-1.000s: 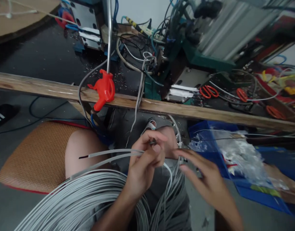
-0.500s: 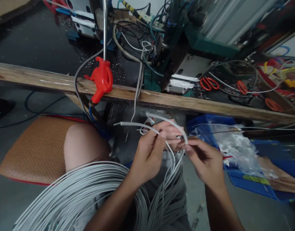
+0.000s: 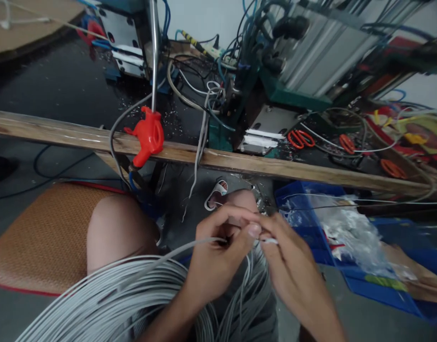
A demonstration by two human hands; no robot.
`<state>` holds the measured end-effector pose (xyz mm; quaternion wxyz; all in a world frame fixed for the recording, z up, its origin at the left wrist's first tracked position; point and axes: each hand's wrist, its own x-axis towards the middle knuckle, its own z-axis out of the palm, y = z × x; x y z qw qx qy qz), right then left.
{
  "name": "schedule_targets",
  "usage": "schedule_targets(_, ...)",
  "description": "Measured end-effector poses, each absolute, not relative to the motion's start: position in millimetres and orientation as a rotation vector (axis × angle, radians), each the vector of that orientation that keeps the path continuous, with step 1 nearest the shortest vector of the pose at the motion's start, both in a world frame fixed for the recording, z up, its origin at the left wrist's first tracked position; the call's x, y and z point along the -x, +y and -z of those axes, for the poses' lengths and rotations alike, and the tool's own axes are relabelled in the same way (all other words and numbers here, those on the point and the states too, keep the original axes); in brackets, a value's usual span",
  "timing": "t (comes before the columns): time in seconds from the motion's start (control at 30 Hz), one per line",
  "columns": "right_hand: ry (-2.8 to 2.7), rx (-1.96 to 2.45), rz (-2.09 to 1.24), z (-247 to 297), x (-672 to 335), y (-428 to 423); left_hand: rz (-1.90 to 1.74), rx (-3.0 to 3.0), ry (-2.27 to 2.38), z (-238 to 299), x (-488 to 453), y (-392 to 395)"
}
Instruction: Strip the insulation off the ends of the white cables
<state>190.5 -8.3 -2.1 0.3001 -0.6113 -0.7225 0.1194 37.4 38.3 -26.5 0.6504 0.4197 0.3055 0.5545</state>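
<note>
Pinched between the thumb and fingers of your left hand (image 3: 218, 251) is one grey cable (image 3: 182, 248), which runs off to the left from that grip and drops toward the coil of grey cables (image 3: 125, 294) lying across your lap. Your right hand (image 3: 289, 270) meets the left one fingertip to fingertip, closed on a short white end (image 3: 270, 241) of the same cable, just right of your left thumb. Both hands sit close together above your right knee, near the middle of the scene. More grey strands hang down between your wrists into the coil.

Your bare left knee (image 3: 118, 232) shows to the left of the hands, with a woven orange seat (image 3: 43, 237) beyond it. Just right of the hands lies a blue tray (image 3: 375, 285) holding clear plastic bags (image 3: 346, 228). Farther off, a wooden rail (image 3: 275, 166) crosses the whole scene, and a red air gun (image 3: 149, 137) hangs on it to the left. Beyond the rail, a green machine (image 3: 275, 90) stands among tangled wires, with red-handled scissors (image 3: 299, 138) lying on the bench to its right.
</note>
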Motion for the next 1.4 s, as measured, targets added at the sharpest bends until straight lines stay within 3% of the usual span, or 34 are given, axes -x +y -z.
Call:
schedule_targets(0.4,-1.942,1.7,-0.387,26.1,-177.4,-5.6,-1.33,-1.066,0.719,26.4,-29.1,40.8)
schedule_targets(0.63,-1.947,1.533,-0.453,9.1,-173.5,-2.7,-1.387,-1.137,0.809,26.4,-28.1,42.0)
schedule_targets(0.8,-1.849,1.341,-0.36,-0.6,-163.5,-1.2,-1.378,-1.157,0.797,24.0,-25.0,41.6)
schedule_targets(1.4,-1.746,1.417,-0.197,10.7,-150.8,-8.7,-1.321,-0.951,0.921,18.7,-31.3,36.0)
